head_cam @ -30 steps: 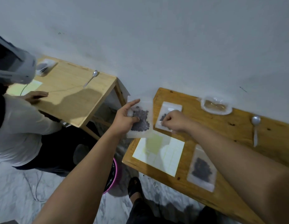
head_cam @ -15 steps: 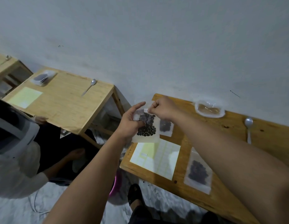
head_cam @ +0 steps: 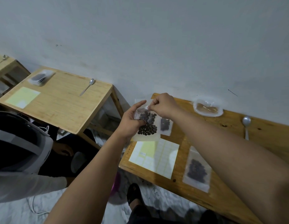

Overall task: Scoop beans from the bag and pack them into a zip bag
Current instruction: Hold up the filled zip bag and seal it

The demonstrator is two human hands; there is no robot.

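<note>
1. The left hand [head_cam: 131,122] holds a zip bag [head_cam: 147,136] upright in the air, over the left end of the tabletop [head_cam: 266,135]. Its thumb is curled across the front of the bag, its fingers are behind it, and the forefinger points up along the bag's left edge.
2. The right hand [head_cam: 163,105] is curled, with thumb and forefinger pinching the top edge of the zip bag. I cannot tell whether the seal is open or closed.
3. Black beans [head_cam: 147,126] fill the lower and middle part of the zip bag. The strip below them is clear.
4. A small bag [head_cam: 165,127] of dark beans lies flat on the tabletop just right of the held bag, partly hidden by the right wrist.
5. A flat bag [head_cam: 197,170] of dark beans lies nearer the front edge, under the right forearm in this view.
6. A pale sheet [head_cam: 156,157] with a yellow patch and a grid lies between the flat bag and the tabletop's left end.
7. A clear pouch [head_cam: 207,109] with tan contents sits against the wall. A spoon [head_cam: 246,125] lies to its right, bowl toward the wall.
8. To the left stands a second table [head_cam: 62,107], well apart from the first. It carries another spoon [head_cam: 87,88], a bag of dark contents [head_cam: 41,77] and a yellow-green sheet [head_cam: 22,97].
9. A person in a white sleeve [head_cam: 27,186] wearing a head rig [head_cam: 19,143] sits at lower left.
</note>
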